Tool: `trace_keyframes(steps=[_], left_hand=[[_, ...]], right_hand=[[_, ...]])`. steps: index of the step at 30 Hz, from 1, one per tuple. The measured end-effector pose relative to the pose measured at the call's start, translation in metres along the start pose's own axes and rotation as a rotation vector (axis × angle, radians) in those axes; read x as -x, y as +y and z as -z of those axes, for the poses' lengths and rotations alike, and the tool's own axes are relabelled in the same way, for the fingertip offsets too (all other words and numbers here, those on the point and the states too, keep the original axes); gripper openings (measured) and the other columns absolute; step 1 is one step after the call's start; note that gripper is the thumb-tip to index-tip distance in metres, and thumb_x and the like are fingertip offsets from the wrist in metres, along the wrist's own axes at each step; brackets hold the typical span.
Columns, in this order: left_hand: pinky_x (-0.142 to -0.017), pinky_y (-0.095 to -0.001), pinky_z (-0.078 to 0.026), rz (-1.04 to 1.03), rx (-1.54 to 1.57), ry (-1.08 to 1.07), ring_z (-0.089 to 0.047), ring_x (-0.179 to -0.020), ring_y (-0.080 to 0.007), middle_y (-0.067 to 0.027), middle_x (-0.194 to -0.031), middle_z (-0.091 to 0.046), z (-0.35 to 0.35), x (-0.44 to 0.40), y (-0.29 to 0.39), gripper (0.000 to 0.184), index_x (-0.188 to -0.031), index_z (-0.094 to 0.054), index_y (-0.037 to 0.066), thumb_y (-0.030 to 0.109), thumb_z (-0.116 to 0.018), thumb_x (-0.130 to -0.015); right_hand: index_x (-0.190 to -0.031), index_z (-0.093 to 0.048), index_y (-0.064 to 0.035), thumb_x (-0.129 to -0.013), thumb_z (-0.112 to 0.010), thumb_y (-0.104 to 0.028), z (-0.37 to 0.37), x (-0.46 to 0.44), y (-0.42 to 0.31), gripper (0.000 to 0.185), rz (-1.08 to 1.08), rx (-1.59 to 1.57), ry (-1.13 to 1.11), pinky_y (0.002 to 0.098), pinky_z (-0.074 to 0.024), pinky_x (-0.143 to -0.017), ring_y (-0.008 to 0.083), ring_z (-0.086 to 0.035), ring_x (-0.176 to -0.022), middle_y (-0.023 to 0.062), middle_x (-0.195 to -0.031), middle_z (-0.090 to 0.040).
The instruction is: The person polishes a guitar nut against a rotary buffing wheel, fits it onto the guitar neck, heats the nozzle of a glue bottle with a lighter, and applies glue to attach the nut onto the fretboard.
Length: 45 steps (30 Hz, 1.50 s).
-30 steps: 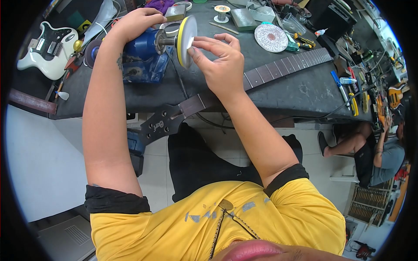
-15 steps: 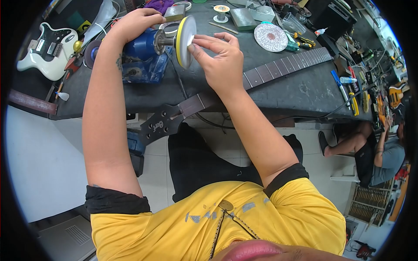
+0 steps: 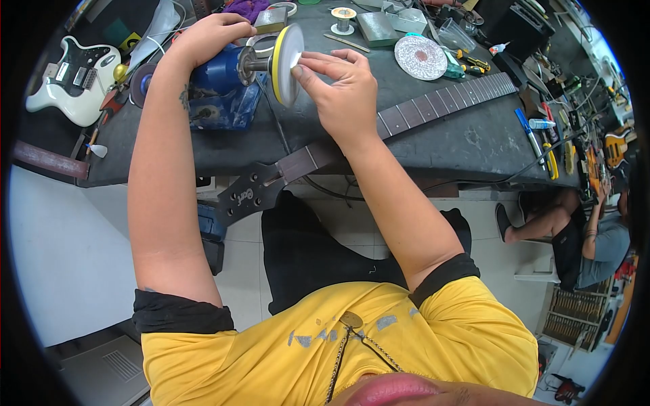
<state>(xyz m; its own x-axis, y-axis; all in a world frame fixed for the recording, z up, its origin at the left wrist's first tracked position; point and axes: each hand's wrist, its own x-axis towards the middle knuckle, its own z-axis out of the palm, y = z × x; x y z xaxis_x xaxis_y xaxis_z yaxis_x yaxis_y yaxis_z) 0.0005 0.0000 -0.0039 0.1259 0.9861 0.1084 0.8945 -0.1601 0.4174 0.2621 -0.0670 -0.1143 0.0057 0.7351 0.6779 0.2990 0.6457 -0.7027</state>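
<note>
A blue bench grinder (image 3: 220,73) sits on the dark bench, its shaft carrying a pale disc with a yellow rim (image 3: 290,68). Over the top of the motor rests my left hand (image 3: 215,34), fingers stretched to the right and gripping nothing that I can see. My right hand (image 3: 345,91) pinches a small white piece (image 3: 298,59) between thumb and fingers, at the disc's right face. Most of that piece is hidden by the fingers. Below my right wrist lies a guitar neck (image 3: 433,105), its black headstock (image 3: 247,193) sticking out past the bench's front edge.
A white guitar body (image 3: 71,81) lies at far left. Toward the back are a solder spool (image 3: 343,21), a metal block (image 3: 378,29) and a speckled round disc (image 3: 420,57). Pens and a yellow cutter (image 3: 550,161) lie at right. Another person (image 3: 599,247) sits far right.
Almost nothing differs. My right hand keeps its pinch at the disc with only a very slight shift, and my left hand stays on the motor.
</note>
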Motion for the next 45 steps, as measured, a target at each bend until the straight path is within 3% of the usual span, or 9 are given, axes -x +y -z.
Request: trace_keyframes(steps=[23,26,45], left_hand=[[-0.101,-0.0321,-0.052,0.001,0.018,-0.024,-0.073,-0.108,-0.0204,-0.0119,-0.11,-0.08,0.0,-0.004,-0.006,0.057,-0.143,-0.073,0.008,0.043,-0.067,-0.098],[-0.101,-0.0321,-0.052,-0.013,0.027,-0.018,-0.073,-0.108,-0.0204,-0.0116,-0.11,-0.08,0.001,-0.001,-0.002,0.057,-0.143,-0.073,0.008,0.043,-0.067,-0.098],[-0.1,-0.0312,-0.052,-0.001,0.024,-0.016,-0.074,-0.107,-0.0194,-0.012,-0.11,-0.08,0.001,0.0,-0.001,0.054,-0.142,-0.074,0.008,0.041,-0.068,-0.098]], right_hand=[[-0.107,-0.09,-0.0115,-0.093,-0.087,-0.027,0.001,0.002,0.0,0.021,0.016,-0.006,0.001,0.0403,-0.0451,-0.111,0.0237,-0.059,-0.122,0.0043,-0.114,-0.086],[-0.102,-0.09,-0.0188,-0.089,-0.087,-0.032,-0.001,0.004,0.006,0.019,-0.047,-0.076,-0.028,0.0554,-0.0323,-0.117,0.0268,-0.053,-0.132,-0.0061,-0.119,-0.084],[-0.102,-0.09,-0.0176,-0.088,-0.086,-0.031,0.003,0.012,-0.003,0.019,0.034,-0.061,-0.005,0.051,-0.0374,-0.11,0.0278,-0.055,-0.127,-0.0049,-0.118,-0.084]])
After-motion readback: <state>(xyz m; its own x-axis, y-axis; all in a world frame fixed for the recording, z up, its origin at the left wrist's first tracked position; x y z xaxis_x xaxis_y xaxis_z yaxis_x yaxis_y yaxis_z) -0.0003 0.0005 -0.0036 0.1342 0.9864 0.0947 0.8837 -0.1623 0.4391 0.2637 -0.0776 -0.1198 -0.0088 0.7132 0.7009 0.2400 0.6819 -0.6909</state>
